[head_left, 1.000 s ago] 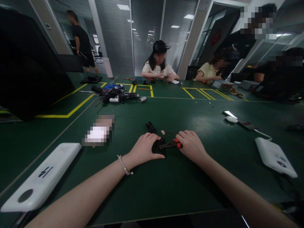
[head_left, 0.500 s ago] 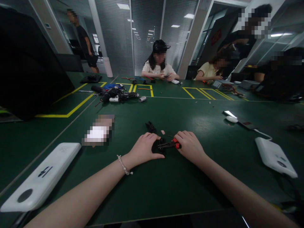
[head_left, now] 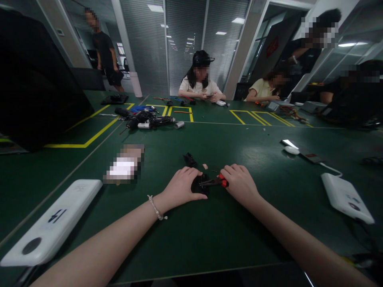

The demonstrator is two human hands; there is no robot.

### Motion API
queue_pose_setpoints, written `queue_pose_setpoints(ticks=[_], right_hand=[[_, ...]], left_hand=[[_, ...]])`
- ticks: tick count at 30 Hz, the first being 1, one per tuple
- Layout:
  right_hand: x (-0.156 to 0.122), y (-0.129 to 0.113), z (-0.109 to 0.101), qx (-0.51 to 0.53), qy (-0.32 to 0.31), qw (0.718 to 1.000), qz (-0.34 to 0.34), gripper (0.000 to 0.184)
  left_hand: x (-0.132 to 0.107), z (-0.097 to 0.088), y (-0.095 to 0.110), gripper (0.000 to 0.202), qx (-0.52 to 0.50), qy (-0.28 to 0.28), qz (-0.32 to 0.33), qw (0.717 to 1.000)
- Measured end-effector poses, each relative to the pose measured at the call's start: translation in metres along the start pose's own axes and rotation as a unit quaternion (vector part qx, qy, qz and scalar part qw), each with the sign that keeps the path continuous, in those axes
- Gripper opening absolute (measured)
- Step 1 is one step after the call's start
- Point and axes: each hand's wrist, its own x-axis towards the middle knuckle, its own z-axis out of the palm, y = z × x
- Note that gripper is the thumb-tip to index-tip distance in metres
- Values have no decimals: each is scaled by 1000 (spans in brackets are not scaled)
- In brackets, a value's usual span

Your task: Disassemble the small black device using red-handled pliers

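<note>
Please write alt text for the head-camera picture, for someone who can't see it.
A person's left hand holds a small black part on a green table while the right hand holds red-handled pliers, tips at the part. Across the table sits another person in a pale top.

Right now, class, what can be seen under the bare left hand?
A small black part shows between thumb and fingers of the left hand, with dark, red-handled pliers extending over it. Whatever the hand covers is hidden.
</note>
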Motion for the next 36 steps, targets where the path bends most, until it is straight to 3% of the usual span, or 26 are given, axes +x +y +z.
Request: queue_pose_setpoints(ticks=[5, 13, 21, 28, 36], right_hand=[[-1, 0, -2, -13, 15, 1000, -5, 21], [0, 1, 3, 25, -21, 999, 5, 19], [0, 1, -4, -10, 1, 1000, -6, 23], [-1, 1, 5, 23, -10, 1000, 2, 21], [-1, 2, 0, -19, 31, 999, -14, 22]], left_hand=[[0, 0, 0, 62, 7, 2, 3, 1000], [0, -1, 1, 62, 2, -2, -4, 1000], [0, -2, 2, 61, -3, -2, -4, 1000], [0, -1, 0, 62, -4, -2, -4, 1000], [0, 2, -1, 61, 3, 9, 4, 1000]])
